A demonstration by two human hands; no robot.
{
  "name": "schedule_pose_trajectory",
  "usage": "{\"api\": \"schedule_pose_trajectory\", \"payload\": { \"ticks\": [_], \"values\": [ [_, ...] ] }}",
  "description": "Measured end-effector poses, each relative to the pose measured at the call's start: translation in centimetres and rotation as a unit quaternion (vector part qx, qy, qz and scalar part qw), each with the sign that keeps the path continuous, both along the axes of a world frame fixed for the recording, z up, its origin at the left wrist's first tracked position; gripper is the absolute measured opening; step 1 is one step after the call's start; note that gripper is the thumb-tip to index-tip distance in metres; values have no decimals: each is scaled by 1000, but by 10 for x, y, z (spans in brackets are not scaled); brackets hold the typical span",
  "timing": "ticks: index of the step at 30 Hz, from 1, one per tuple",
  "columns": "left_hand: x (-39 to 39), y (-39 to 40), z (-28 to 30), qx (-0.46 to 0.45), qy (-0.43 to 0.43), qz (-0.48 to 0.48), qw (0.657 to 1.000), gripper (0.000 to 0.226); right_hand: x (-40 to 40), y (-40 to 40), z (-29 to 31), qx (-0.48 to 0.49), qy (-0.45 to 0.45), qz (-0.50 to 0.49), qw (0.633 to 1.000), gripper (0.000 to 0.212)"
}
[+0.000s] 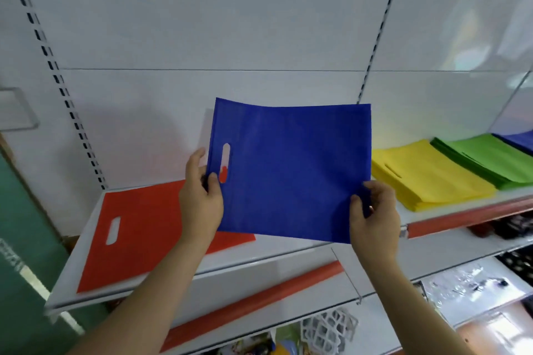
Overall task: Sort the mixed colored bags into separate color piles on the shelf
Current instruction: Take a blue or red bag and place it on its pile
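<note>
Holding a blue bag (288,170), left hand (202,196) and right hand (375,216) pinch its near corners; blue pile (519,140) lies far right, nearer the right hand.

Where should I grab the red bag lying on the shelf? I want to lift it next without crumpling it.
Judging by its pose, take the red bag at its near left end, by the handle slot. It lies flat with that end uncovered, while its right end sits under the held blue bag. Coming from the front left, slip fingers through the slot and pinch the edge.
</note>
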State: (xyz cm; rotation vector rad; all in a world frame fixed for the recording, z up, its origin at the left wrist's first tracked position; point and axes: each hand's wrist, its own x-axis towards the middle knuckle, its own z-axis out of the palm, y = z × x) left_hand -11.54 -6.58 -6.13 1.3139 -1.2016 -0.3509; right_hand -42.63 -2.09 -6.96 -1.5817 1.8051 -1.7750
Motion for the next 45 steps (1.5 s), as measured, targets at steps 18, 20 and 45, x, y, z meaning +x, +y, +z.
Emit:
{"api": "schedule_pose_trajectory", "payload": {
  "ticks": [18, 20, 45],
  "values": [
    [-448, -11, 6, -34, -106, -231, 967, 34, -383, 137, 5, 56, 86, -237, 966, 44],
    [-496, -10, 4, -34, -120, -254, 959, 35, -423, 152, 2, 71, 73, -263, 959, 45],
    [-1014, -131, -24, -7, -175, -481, 859, 43, -834, 123, -25, 162, 50, -471, 866, 53]
  ]
}}
